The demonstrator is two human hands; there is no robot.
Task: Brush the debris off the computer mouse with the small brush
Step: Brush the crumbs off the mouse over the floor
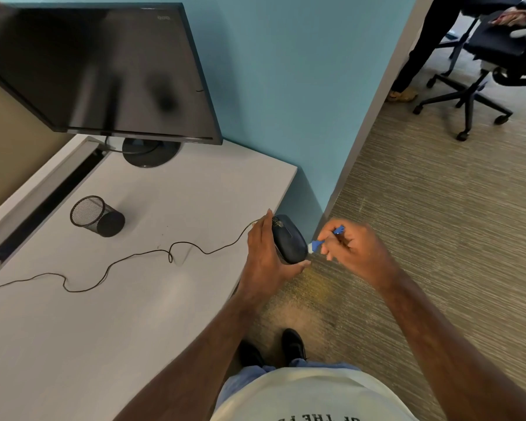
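A dark blue wired computer mouse (289, 240) is held past the desk's right edge, above the carpet, gripped from the left and below by my left hand (263, 256). Pale specks of debris sit near its front end. My right hand (354, 252) pinches a small blue brush (322, 240), whose white bristles touch the mouse's right rear side. The mouse's thin black cable (134, 256) trails left in loops over the grey desk (152, 314).
A black mesh pen cup (96, 215) lies tipped on the desk. A dark monitor (104, 71) stands at the back on a round base. A blue partition wall (301, 86) ends beside the desk. An office chair (483, 71) and a standing person's legs are at far right.
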